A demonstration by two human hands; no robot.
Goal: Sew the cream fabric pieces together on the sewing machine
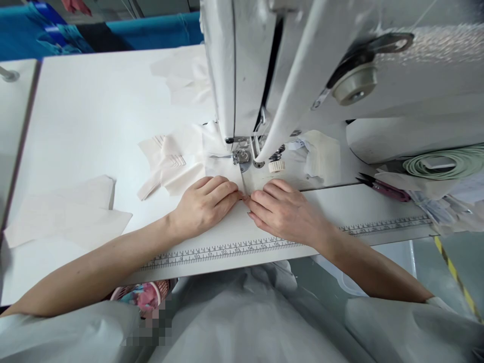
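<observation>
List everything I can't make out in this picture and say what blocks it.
All in the head view:
What, if anything, is pinched where the left hand and right hand meet: hidden by the hands themselves.
Part of the ruler scale: covered by the right forearm.
The top of the sewing machine: cut off by the upper edge.
The green coil's right end: cut off by the right edge.

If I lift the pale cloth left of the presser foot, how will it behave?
The pale cloth is probably floppy, given its loose folds. It looks thin, so likely light for its size. Pushed, it may bunch up, being already rumpled.
</observation>
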